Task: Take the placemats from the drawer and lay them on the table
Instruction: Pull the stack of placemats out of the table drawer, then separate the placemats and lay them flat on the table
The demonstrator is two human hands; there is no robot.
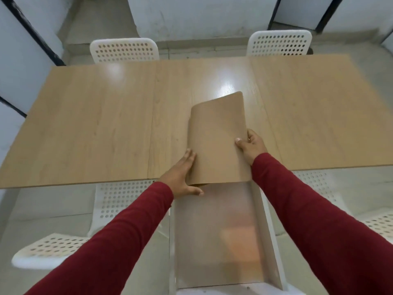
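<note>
The left hand cupped the tan placemat at its near left corner, thumb beneath. The mat curled above the table edge, over the open drawer. The right hand pinched its right edge.

Even, soft indoor light; wide-angle view, slightly soft overall.
Two glare patches on the table: a bright one at far centre, a fainter one far left. Shadows weak. Straight edges bow toward the frame borders. Drawer floor near centre smeared and hazy, with a blurred orange reflection.
</note>
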